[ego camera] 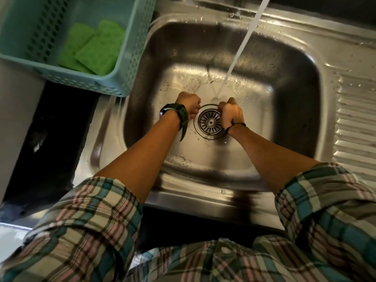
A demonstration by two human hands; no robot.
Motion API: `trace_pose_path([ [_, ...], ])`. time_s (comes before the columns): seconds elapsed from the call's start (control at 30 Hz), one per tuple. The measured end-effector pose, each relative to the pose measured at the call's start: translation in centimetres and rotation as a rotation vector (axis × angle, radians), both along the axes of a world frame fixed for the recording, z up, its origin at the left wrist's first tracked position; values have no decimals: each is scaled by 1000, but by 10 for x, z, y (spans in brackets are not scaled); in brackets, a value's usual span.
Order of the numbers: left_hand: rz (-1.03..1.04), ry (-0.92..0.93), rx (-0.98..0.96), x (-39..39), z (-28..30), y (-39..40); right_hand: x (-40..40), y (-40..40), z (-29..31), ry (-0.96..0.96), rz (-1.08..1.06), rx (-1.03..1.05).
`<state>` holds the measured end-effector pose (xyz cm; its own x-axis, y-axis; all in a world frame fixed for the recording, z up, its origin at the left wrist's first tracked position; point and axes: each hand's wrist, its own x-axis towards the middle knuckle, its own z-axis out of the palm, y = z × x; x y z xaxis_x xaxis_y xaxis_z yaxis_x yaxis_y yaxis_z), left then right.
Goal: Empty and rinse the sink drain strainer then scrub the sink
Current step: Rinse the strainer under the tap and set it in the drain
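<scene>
Our left hand (189, 106) and right hand (232, 115) curled at the strainer (209, 121) rim in the sink (295, 110), grip unclear, water (244, 39) running

- A plaid shirt (85, 231) is worn, checked in teal, pale pink, cream and dark olive lines.
- Both sleeves are seen rolled up above the elbows, so the forearms are left bare.
- A watch (173, 113) with a dark rectangular face and an olive-green strap is worn just behind the left hand (189, 106); the strap's loose end is seen sticking out.
- A thin black cord bracelet (236, 125), knotted, is worn just behind the right hand (232, 115).
</scene>
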<state>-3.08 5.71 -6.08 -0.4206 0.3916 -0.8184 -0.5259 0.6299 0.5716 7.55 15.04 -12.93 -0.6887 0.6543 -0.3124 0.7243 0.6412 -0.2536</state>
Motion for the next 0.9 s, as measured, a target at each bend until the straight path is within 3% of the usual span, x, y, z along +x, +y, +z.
trace_pose_path([
  [0.3,-34,62,48,9,-1,7,7,-12,-1,-183,243,-62],
  [0.47,-47,108,25,5,4,10,10,-21,2,-335,543,70],
  [0.53,-52,111,23,4,3,11,5,-19,8,-287,407,-1],
  [0.6,-54,115,41,4,5,13,-4,-9,22,-61,161,-115],
  [0.7,-52,154,80,2,13,23,-26,17,55,321,-307,-557],
  [0.73,-56,161,83,1,16,27,-33,26,67,378,-367,-668],
  [0.8,-73,196,74,-2,20,35,-41,42,90,332,-321,-775],
  [0.9,-105,243,80,-5,23,39,-46,59,112,56,-137,-805],
])
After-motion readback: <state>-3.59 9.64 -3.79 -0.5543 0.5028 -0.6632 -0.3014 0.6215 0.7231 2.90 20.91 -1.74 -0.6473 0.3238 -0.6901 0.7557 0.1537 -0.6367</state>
